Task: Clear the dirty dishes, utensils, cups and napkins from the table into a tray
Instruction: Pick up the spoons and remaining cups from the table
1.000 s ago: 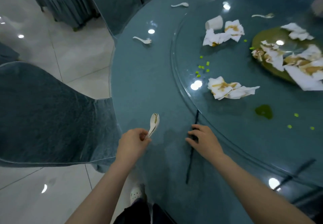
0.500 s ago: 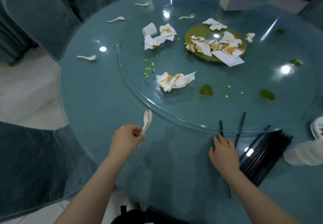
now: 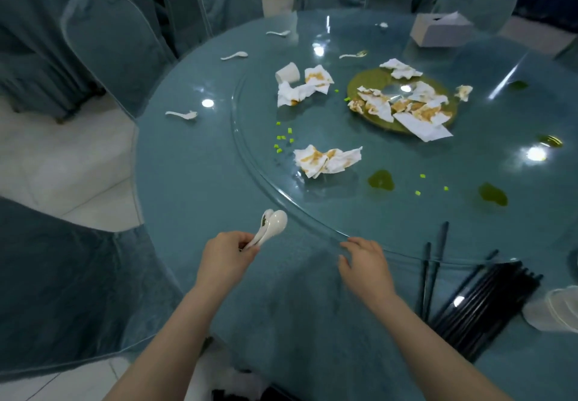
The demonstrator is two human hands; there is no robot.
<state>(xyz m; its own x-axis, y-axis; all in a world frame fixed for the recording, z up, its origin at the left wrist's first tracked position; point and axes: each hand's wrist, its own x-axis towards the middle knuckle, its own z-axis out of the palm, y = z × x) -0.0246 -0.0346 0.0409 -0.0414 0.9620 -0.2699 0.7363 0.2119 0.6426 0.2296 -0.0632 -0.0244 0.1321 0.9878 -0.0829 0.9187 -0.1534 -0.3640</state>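
My left hand (image 3: 226,258) grips two white ceramic spoons (image 3: 271,225) by their handles, bowls up, above the near edge of the round teal table (image 3: 194,181). My right hand (image 3: 364,264) hovers with loosely spread fingers, holding nothing, just left of two black chopsticks (image 3: 433,263). A pile of black chopsticks (image 3: 488,303) lies at the right. Stained napkins (image 3: 327,159) lie on the glass turntable (image 3: 250,150). More napkins (image 3: 301,86) and a white cup (image 3: 287,73) sit farther back. Loose white spoons (image 3: 182,115) (image 3: 234,55) (image 3: 278,33) lie along the left rim.
A green plate (image 3: 364,83) covered with dirty napkins sits mid-turntable. Green spills (image 3: 380,180) and small green bits dot the glass. A tissue box (image 3: 441,30) stands at the back. Stacked white dishes (image 3: 556,310) are at the right edge. Covered chairs (image 3: 109,47) ring the table.
The view has swung right and up. My right hand has let go of the chopstick near the pile and drawn left. My left hand still holds the spoons.
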